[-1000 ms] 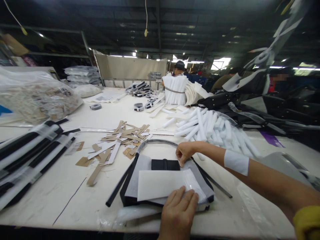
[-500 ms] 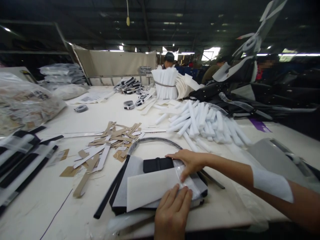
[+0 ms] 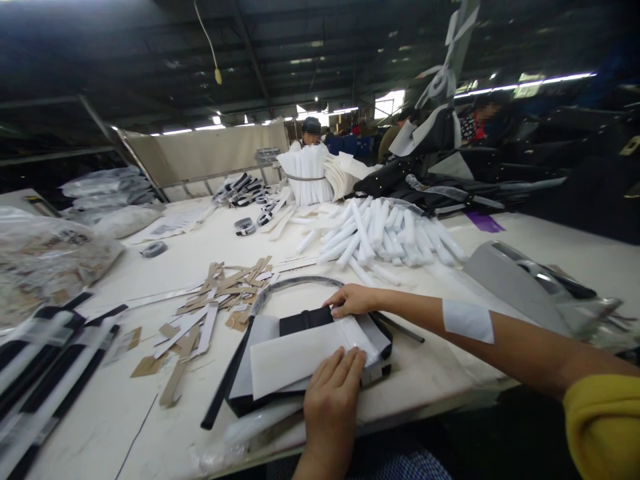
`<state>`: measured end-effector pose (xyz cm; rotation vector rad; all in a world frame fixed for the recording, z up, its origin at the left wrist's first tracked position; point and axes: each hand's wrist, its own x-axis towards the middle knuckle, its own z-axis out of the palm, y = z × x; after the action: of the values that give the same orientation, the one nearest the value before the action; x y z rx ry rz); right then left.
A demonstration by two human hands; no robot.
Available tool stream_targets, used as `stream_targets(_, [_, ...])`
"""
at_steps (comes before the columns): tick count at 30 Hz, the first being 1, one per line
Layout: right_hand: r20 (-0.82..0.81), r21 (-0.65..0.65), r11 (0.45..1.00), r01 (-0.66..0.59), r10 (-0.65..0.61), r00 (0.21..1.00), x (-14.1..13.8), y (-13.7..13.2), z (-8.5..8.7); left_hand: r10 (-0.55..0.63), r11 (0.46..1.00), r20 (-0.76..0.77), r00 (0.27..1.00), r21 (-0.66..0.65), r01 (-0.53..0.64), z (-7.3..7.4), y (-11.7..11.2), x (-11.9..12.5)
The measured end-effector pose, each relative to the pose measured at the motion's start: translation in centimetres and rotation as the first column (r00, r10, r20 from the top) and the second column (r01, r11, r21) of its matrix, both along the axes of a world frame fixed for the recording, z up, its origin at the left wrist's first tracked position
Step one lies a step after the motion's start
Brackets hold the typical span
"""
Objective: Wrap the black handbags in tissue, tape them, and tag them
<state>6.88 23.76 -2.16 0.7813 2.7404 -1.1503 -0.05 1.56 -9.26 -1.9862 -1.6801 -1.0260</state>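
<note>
A black handbag lies on the white table, its front covered by pale wrapping and its looped handle in clear plastic. A flat black wallet-like piece with a band rests on the bag. Below it a white foam sheet lies across the front, with clear plastic over its right end. My left hand is open, fingers stretched flat on the sheet's lower right part. My right hand is closed at the wallet-like piece's right end, thumb in front and index finger along the top edge.
Brown and white paper strips lie left of the bag. White foam rolls are heaped behind it. Wrapped black straps lie at left, a grey panel at right. A person is at the far side.
My view has shifted and tilted. My right hand's thumb has moved up from the clear plastic to the black wallet-like piece. My left hand stays flat on the foam sheet.
</note>
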Motion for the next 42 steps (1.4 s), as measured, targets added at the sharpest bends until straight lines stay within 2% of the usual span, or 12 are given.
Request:
stream_targets(6, [-0.219,0.221,0.971,0.089,-0.039,0.975,4.0,-5.7,1.6,-0.06,0.998,-0.055,0.997,-0.016,0.059,1.6,-0.1,-0.4])
stream_targets(9, [-0.296,0.365,0.931,0.032,0.083,0.952,7.7,-9.2,0.7,-0.066,0.997,-0.017,0.998,-0.044,0.065,2.8,-0.4,-0.4])
stream_targets(12, [-0.297,0.515,0.857,-0.005,0.184,0.937,10.3,-11.2,-1.5,-0.125,0.986,-0.003,0.992,-0.111,0.124,4.0,-1.1,-1.1])
stream_targets(16, [-0.29,0.656,0.755,0.01,0.24,0.927,11.2,-11.6,-3.8,-0.156,0.973,-0.227,0.961,-0.203,0.11,5.4,-3.1,-4.2])
stream_targets(19, [-0.3,0.699,0.715,0.024,0.262,0.917,11.0,-11.2,-4.0,-0.099,0.969,-0.427,0.899,-0.247,-0.011,6.6,-5.2,-7.7])
stream_targets(22, [-0.289,0.722,0.692,0.008,0.291,0.912,10.9,-10.8,-3.6,-0.091,0.953,-0.505,0.858,-0.295,-0.072,7.5,-6.6,-10.7])
stream_targets(26, [-0.252,0.741,0.671,-0.017,0.302,0.919,10.7,-10.4,-3.4,-0.116,0.935,-0.477,0.871,-0.349,-0.067,7.7,-6.2,-12.7])
stream_targets(31, [-0.27,0.747,0.665,0.012,0.288,0.919,10.1,-10.1,-3.7,-0.12,0.877,-0.348,0.93,-0.476,-0.065,7.0,-4.5,-13.3])
stream_targets(35, [-0.284,0.758,0.65,0.043,0.27,0.92,10.4,-11.1,-3.2,-0.139,0.895,-0.304,0.942,-0.446,-0.012,6.2,-4.5,-13.6])
stream_targets(38, [-0.395,0.711,0.692,0.122,0.25,0.884,10.8,-13.6,-3.1,-0.137,0.923,-0.311,0.941,-0.385,0.007,5.5,-4.7,-13.9])
stream_targets(40, [-0.496,0.574,0.799,0.182,0.162,0.853,10.8,-15.6,-3.4,-0.129,0.934,-0.312,0.941,-0.356,0.01,5.3,-4.8,-13.9])
stream_targets(42, [-0.522,0.302,0.919,0.252,-0.062,0.851,10.4,-17.1,-3.9,-0.118,0.937,-0.299,0.947,-0.348,0.007,5.2,-4.9,-13.8])
